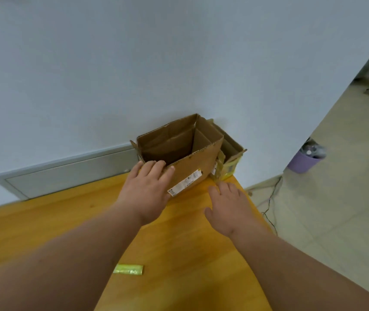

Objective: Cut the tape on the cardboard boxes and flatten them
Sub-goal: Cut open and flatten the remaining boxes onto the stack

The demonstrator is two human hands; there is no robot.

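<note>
An open brown cardboard box (192, 167) stands at the far end of the wooden table (179, 243), with a white label on its near side. Behind it to the right is a second, smaller open box (231, 153) carrying yellow tape. My left hand (147, 189) lies on the near left corner of the big box, fingers straight over its rim. My right hand (228, 205) hovers flat over the table just in front of the boxes, fingers spread, holding nothing.
A yellow-green strip of tape (128, 269) lies on the table near me. The table's right edge drops to a tiled floor with cables (271, 198) and a purple waste bin (307, 158). A white wall stands right behind the boxes.
</note>
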